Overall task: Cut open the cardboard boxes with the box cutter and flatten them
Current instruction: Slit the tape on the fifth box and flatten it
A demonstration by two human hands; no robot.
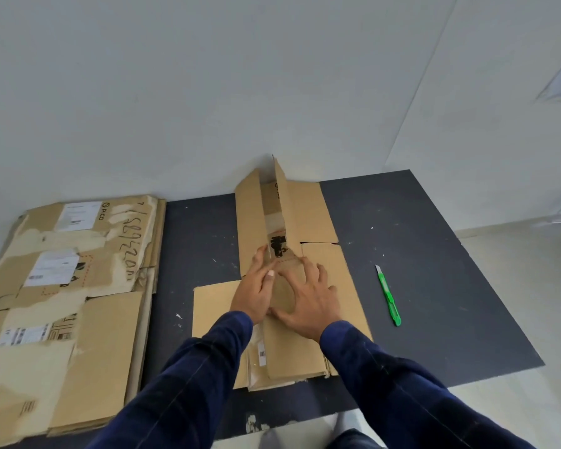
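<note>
Your left hand and right hand lie spread, fingers straight, pressing the cut-open cardboard box on the dark mat; one flap stands up at 12 o'clock. The green box cutter lies untouched at 3 o'clock, and a stack of flattened boxes sits at 9 o'clock.
</note>
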